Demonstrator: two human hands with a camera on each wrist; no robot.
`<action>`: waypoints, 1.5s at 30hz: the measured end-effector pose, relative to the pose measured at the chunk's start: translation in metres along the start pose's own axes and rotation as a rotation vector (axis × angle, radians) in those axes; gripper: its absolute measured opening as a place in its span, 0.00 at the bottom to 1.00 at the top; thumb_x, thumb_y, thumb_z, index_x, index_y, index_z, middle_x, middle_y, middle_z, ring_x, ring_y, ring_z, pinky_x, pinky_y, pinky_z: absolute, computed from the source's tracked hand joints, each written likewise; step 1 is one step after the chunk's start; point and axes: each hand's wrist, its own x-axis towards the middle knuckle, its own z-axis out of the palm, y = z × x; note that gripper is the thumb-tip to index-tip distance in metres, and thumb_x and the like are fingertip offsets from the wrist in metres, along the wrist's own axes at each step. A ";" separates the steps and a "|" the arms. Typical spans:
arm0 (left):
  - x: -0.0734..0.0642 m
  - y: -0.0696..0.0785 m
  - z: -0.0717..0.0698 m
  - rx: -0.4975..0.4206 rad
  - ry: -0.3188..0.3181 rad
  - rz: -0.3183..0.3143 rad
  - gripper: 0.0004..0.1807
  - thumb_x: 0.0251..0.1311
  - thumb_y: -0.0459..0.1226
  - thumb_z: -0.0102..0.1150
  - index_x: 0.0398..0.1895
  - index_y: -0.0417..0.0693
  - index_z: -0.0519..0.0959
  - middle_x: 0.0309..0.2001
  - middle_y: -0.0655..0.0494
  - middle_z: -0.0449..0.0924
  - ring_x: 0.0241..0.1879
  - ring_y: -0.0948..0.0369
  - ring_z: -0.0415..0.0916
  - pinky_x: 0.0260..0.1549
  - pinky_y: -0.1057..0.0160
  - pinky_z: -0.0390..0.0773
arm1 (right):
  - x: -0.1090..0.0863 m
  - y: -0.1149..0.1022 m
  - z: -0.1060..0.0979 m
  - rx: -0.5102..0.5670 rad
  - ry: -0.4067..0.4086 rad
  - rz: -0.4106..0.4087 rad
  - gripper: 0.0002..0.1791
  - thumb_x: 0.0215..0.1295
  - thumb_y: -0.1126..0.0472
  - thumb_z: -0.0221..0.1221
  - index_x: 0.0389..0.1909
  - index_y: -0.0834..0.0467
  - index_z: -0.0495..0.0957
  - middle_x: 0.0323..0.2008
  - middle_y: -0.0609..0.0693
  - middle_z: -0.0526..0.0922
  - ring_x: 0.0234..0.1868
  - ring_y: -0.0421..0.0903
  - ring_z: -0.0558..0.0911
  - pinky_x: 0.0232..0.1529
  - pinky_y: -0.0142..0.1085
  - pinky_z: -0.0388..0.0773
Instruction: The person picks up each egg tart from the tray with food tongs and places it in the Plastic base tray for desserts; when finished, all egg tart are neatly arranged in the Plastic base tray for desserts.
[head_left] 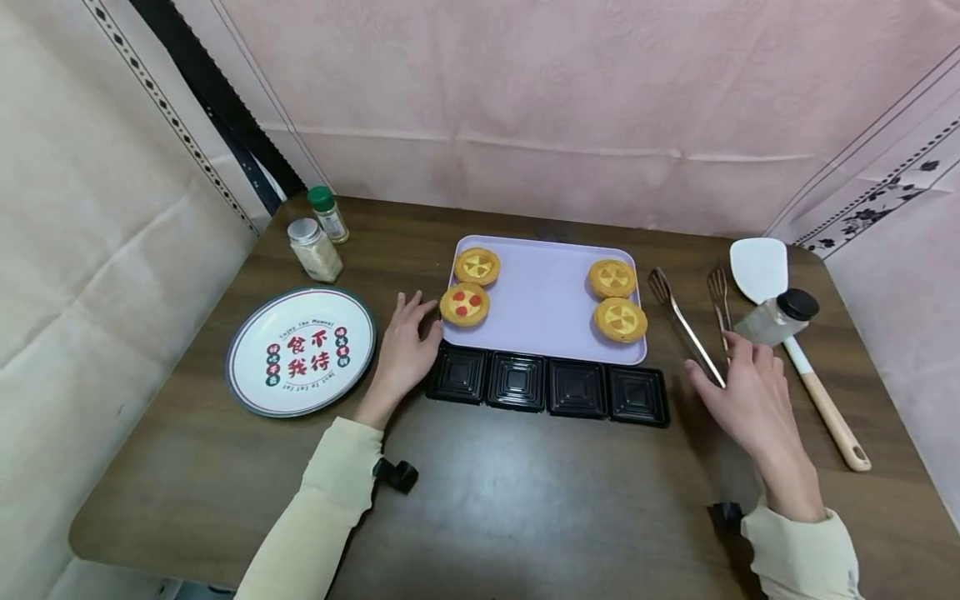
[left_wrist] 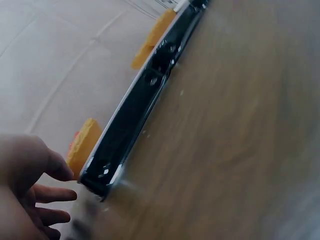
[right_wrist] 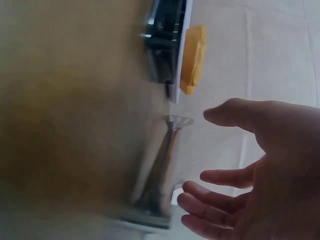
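Right now both hands are down on the table (head_left: 525,500), neither gripping anything. L hand (head_left: 402,350) lies flat, fingers relaxed & spread, at 9 o'clock of the tray (head_left: 543,304); fingertips just beside the tray's near-left corner and the red-dot tart (head_left: 464,303). L wrist view shows same hand (left_wrist: 22,195) loose, tart edge (left_wrist: 82,147) just past the fingers, black boxes (left_wrist: 145,105) running along the tray edge.

R hand (head_left: 750,400) open too, fingers straight-ish, tips at the near end of the tongs (head_left: 686,325); cannot tell if actually touching. R wrist view: hand (right_wrist: 260,180) spread, tongs (right_wrist: 160,170) just beside the fingers, nothing pinched. View is blurry.

Tongs lie at 3 o'clock of tray, two arms splayed, heads pointing to 12. Further right: spatula (head_left: 787,333) w/ white blade & wood handle, small black-cap jar (head_left: 776,317) lying on it.

Tray holds 4 tarts: red-dot one & a yellow one (head_left: 477,266) on left side, 2 more yellow (head_left: 612,278) (head_left: 621,319) on right side. Row of 4 black boxes (head_left: 547,385) sits at 6 o'clock of tray, touching its near edge.

Plate (head_left: 302,350) w/ red lettering at 9 o'clock of L hand, near it. Two shakers at 11 o'clock of plate: silver-cap (head_left: 315,249) & green-cap (head_left: 328,213)
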 end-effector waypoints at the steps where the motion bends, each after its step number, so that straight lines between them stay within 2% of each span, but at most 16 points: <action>1: -0.001 -0.003 0.002 0.002 -0.008 0.002 0.24 0.70 0.39 0.51 0.66 0.39 0.71 0.73 0.41 0.55 0.75 0.47 0.38 0.70 0.43 0.41 | -0.001 0.002 0.002 0.016 0.011 0.014 0.44 0.68 0.45 0.56 0.68 0.75 0.54 0.54 0.78 0.62 0.55 0.75 0.59 0.47 0.64 0.59; 5: -0.004 -0.007 0.007 0.027 -0.023 0.012 0.24 0.70 0.40 0.52 0.65 0.39 0.72 0.74 0.42 0.55 0.75 0.48 0.39 0.70 0.46 0.38 | -0.003 0.008 0.005 0.060 0.033 0.042 0.42 0.68 0.47 0.57 0.68 0.74 0.55 0.55 0.77 0.61 0.55 0.72 0.58 0.46 0.62 0.59; 12: -0.008 -0.008 0.009 0.097 0.020 0.063 0.24 0.70 0.42 0.51 0.65 0.42 0.73 0.73 0.46 0.58 0.75 0.50 0.42 0.71 0.47 0.40 | -0.004 0.016 0.006 0.087 0.073 0.064 0.41 0.66 0.51 0.60 0.68 0.74 0.57 0.56 0.78 0.59 0.56 0.71 0.57 0.47 0.62 0.59; 17: -0.007 -0.012 0.011 0.129 0.035 0.088 0.24 0.71 0.43 0.50 0.66 0.44 0.73 0.72 0.47 0.59 0.75 0.50 0.44 0.71 0.48 0.42 | -0.004 0.021 0.007 0.088 0.042 0.082 0.42 0.66 0.50 0.59 0.68 0.75 0.55 0.56 0.78 0.60 0.55 0.72 0.58 0.48 0.62 0.59; 26: -0.008 -0.012 0.012 0.076 0.067 0.072 0.23 0.70 0.43 0.53 0.64 0.45 0.75 0.71 0.48 0.63 0.74 0.52 0.47 0.71 0.48 0.43 | -0.002 0.028 0.011 0.086 -0.030 0.110 0.45 0.67 0.47 0.58 0.68 0.77 0.52 0.57 0.79 0.60 0.56 0.75 0.59 0.49 0.64 0.60; 39: -0.008 -0.013 0.012 0.049 0.098 0.083 0.23 0.68 0.42 0.56 0.63 0.44 0.76 0.68 0.47 0.66 0.73 0.50 0.51 0.70 0.47 0.46 | -0.001 0.033 0.013 0.084 -0.034 0.112 0.44 0.68 0.49 0.58 0.67 0.79 0.52 0.56 0.81 0.60 0.56 0.76 0.59 0.50 0.65 0.59; 45: -0.008 -0.013 0.012 0.047 0.097 0.080 0.23 0.68 0.42 0.56 0.63 0.45 0.76 0.68 0.47 0.66 0.73 0.50 0.51 0.70 0.47 0.46 | 0.000 0.037 0.015 0.081 -0.013 0.101 0.43 0.69 0.47 0.57 0.64 0.82 0.56 0.54 0.81 0.60 0.55 0.76 0.58 0.49 0.64 0.59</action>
